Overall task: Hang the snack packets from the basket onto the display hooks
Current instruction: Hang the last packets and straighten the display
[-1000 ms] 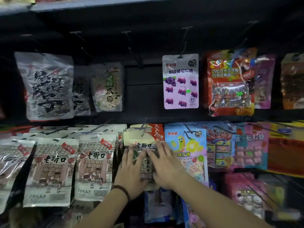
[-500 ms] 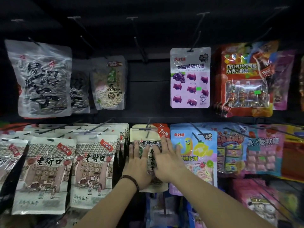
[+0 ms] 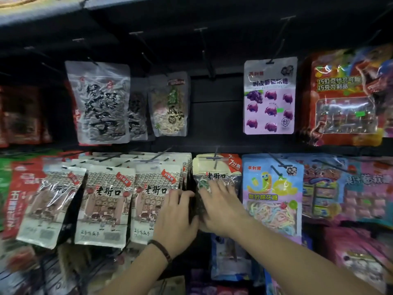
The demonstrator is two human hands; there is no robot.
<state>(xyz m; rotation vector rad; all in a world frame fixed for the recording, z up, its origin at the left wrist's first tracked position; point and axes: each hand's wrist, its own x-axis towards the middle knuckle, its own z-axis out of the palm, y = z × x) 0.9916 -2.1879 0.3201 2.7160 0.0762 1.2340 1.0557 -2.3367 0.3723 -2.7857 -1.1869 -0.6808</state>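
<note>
A cream and clear seed packet hangs on a black display hook in the middle row. My right hand lies flat on its front, fingers spread. My left hand curls around the packet's dark left edge, next to a row of similar beige packets. A dark bracelet is on my left wrist. The basket is out of view.
Blue candy packet hangs right of my hands; purple grape gummy packet and clear seed bags hang on the upper row. Bare hooks jut from the upper dark back panel. More packets crowd the lower rows.
My left hand slid off the packet's front to its left edge and curled there. The right hand stays flat on the front. The view shifted left.
</note>
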